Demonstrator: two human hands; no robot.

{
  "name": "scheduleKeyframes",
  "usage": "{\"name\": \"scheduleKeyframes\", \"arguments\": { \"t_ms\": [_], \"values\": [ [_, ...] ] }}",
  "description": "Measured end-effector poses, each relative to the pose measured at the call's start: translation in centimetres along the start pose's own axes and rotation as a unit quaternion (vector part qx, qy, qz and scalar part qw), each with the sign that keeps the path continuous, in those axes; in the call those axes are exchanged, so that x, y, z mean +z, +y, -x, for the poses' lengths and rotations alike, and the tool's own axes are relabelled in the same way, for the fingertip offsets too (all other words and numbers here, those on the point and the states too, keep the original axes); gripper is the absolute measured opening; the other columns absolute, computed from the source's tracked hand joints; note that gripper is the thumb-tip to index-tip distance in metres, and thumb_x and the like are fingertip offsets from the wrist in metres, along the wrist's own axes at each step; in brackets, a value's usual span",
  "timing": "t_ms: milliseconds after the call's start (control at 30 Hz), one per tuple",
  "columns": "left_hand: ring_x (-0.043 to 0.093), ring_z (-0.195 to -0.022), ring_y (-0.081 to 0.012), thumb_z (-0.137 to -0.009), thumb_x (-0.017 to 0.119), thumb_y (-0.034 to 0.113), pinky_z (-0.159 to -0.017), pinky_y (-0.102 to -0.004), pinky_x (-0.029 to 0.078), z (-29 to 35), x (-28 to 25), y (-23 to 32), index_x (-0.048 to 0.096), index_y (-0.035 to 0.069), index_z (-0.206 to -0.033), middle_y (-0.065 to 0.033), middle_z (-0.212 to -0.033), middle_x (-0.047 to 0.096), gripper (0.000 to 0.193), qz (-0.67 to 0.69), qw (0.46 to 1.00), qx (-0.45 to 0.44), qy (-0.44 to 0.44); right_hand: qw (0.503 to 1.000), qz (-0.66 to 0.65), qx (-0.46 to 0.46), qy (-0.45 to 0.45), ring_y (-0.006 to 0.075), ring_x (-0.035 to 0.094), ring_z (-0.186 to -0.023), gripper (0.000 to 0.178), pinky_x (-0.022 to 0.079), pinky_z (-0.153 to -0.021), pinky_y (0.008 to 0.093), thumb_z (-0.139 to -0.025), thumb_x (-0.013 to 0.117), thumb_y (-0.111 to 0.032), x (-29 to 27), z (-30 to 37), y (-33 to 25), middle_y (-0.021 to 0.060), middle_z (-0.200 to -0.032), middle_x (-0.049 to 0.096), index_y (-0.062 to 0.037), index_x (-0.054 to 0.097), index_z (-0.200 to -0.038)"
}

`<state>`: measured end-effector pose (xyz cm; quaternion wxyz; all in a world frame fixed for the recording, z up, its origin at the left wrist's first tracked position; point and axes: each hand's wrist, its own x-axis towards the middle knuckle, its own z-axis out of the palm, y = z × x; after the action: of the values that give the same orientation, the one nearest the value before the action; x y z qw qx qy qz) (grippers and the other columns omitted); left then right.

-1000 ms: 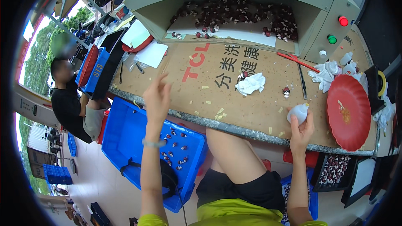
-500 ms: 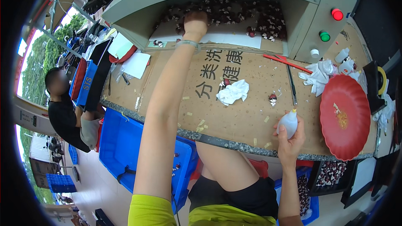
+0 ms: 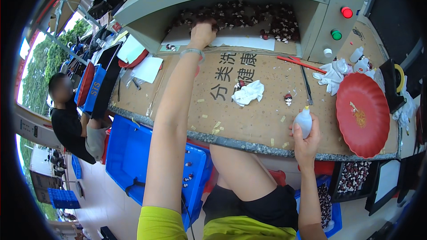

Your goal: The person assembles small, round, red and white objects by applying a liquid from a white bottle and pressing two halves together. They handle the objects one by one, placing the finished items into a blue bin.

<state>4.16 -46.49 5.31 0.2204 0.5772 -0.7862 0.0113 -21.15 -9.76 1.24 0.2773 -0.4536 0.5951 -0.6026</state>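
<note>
My left hand [image 3: 203, 34] reaches into the opening of the grey-green metal cabinet [image 3: 318, 31], at the near left of a pile of small brown-and-white figurines [image 3: 238, 14]. Its fingertips are blurred and hidden against the dark pieces, so a grasp cannot be made out. My right hand [image 3: 308, 143], over the table's front edge, is wrapped round a white squeeze bottle [image 3: 303, 123] held upright with its yellow nozzle up. One figurine [image 3: 288, 99] stands on the cardboard just beyond the bottle. A crumpled white tissue [image 3: 250, 94] lies left of it, with another figurine [image 3: 240, 84] against it.
At the right lies a red scalloped plate [image 3: 362, 129], near more tissues [image 3: 332, 76] and small bottles [image 3: 356, 54]. A red stick [image 3: 302, 64] and a black pen-like tool [image 3: 307, 86] rest on the cardboard. Blue bins [image 3: 129, 151] sit below the table edge. Another person [image 3: 66, 120] is at far left.
My left hand has drawn back slightly toward me and to the left among the figurines. My right hand still holds the bottle; the whole view has shifted a little.
</note>
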Motion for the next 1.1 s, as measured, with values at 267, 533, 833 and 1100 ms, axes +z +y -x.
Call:
{"name": "scheduleKeyframes", "arguments": {
  "t_ms": [267, 533, 833, 1100],
  "values": [
    [0.052, -0.104, -0.0361, -0.074, 0.06, 0.019, -0.091, -0.0427, 0.043, -2.6, 3.7, 2.5, 0.061, 0.012, -0.106, -0.0179, -0.108, 0.057, 0.034, -0.066, 0.979, 0.105, 0.16, 1.0, 0.015, 0.021, -0.008, 0.0157, 0.057, -0.067, 0.032, 0.046, -0.061, 0.0294, -0.078, 0.062, -0.01, -0.4, 0.0, 0.1, 0.0093, -0.078, 0.06, 0.0005, 0.053, -0.107],
    [0.051, -0.108, -0.0347, -0.078, 0.058, 0.019, -0.093, -0.0469, 0.042, -6.8, 5.6, 9.1, 0.062, 0.012, -0.106, -0.0165, -0.114, 0.055, 0.029, -0.07, 0.99, 0.096, 0.071, 0.999, 0.022, 0.022, -0.005, 0.014, 0.058, -0.066, 0.032, 0.047, -0.06, 0.0273, -0.077, 0.065, -0.009, -0.6, 0.1, 0.7, 0.0083, -0.077, 0.061, 0.0008, 0.053, -0.105],
    [0.056, -0.105, -0.0355, -0.084, 0.05, 0.021, -0.087, -0.0461, 0.046, -11.8, 9.0, 9.1, 0.06, 0.005, -0.107, -0.0195, -0.111, 0.058, 0.029, -0.116, 0.991, 0.007, 0.072, 1.0, 0.011, 0.029, -0.006, 0.016, 0.061, -0.067, 0.032, 0.049, -0.061, 0.0278, -0.076, 0.065, -0.009, -0.8, -0.1, 0.2, 0.0101, -0.078, 0.062, 0.0012, 0.054, -0.105],
    [0.061, -0.09, -0.0221, -0.076, 0.065, 0.014, -0.077, -0.0329, 0.048, -6.7, 2.0, 8.0, 0.058, 0.003, -0.112, -0.0138, -0.1, 0.062, 0.038, 0.113, 0.984, 0.027, 0.135, 0.999, 0.032, 0.041, -0.003, 0.0189, 0.06, -0.069, 0.033, 0.048, -0.064, 0.0316, -0.077, 0.064, -0.011, -0.7, 0.0, 0.5, 0.0122, -0.081, 0.061, 0.0009, 0.054, -0.106]
  ]
}}
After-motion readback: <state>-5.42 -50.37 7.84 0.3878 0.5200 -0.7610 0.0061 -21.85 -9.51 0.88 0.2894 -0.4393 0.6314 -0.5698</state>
